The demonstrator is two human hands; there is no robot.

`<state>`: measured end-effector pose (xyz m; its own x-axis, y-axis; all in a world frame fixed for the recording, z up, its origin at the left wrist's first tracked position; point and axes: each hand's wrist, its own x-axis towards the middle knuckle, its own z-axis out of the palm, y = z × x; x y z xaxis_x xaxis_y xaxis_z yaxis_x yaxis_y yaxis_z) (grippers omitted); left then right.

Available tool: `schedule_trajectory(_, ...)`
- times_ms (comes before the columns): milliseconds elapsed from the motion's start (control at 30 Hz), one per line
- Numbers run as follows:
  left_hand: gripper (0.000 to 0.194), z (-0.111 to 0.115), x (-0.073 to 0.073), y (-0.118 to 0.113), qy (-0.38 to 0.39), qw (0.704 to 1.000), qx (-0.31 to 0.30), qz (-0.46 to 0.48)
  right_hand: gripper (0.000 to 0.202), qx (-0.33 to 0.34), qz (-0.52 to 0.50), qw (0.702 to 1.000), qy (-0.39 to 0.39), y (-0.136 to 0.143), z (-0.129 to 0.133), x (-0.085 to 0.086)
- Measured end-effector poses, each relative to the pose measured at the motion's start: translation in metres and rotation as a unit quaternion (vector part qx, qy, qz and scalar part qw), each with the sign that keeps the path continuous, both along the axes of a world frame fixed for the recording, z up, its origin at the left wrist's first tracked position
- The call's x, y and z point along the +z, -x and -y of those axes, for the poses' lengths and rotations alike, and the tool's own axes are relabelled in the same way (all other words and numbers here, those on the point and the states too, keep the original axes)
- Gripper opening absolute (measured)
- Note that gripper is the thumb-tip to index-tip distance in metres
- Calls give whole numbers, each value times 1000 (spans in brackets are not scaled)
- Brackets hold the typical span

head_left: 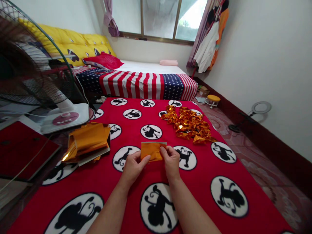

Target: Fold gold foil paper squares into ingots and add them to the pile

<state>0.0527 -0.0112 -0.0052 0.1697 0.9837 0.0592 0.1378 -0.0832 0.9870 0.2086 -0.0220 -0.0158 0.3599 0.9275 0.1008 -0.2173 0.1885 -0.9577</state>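
A gold foil sheet with a pale strip along its top edge is held between both hands above the red cloth. My left hand pinches its lower left side, thumb on the front. At its right side, the thumb of my right hand presses on the foil near the top corner, with the other fingers partly behind it. To the left lies a loose stack of gold foil sheets. Many folded gold foil pieces form a pile at the back right of the cloth.
A fan stands at the left, beside a dark red box. Beyond the cloth is a bed with a striped, starred cover. On the floor at the right are a ring light and a yellow stool.
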Motion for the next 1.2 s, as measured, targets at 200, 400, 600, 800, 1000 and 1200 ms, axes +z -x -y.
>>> schedule_trajectory(200, 30, -2, -2, 2, 2, 998, 56, -3, 25, 7, 31, 999, -2, 0, 2, 8)
schedule_trajectory(400, 32, -3, -4, 2, 19, 991, 120, 63, 35, 50, 88, 995, 25, 3, 4, 10)
schedule_trajectory(600, 33, 2, -2, -8, 18, 984, 118, 131, 36, 17, 90, 995, 24, 4, 2, 6)
schedule_trajectory(800, 25, 5, 1, -14, 8, 994, 76, 76, 36, 16, 75, 997, 27, 8, 4, 8)
schedule_trajectory(1000, 21, 6, 7, -17, 3, 997, 55, 63, 36, 26, 93, 995, 13, 10, 5, 9)
schedule_trajectory(1200, 30, 10, 14, -15, 53, 992, 80, 84, 34, 28, 110, 994, 0, 11, 6, 7)
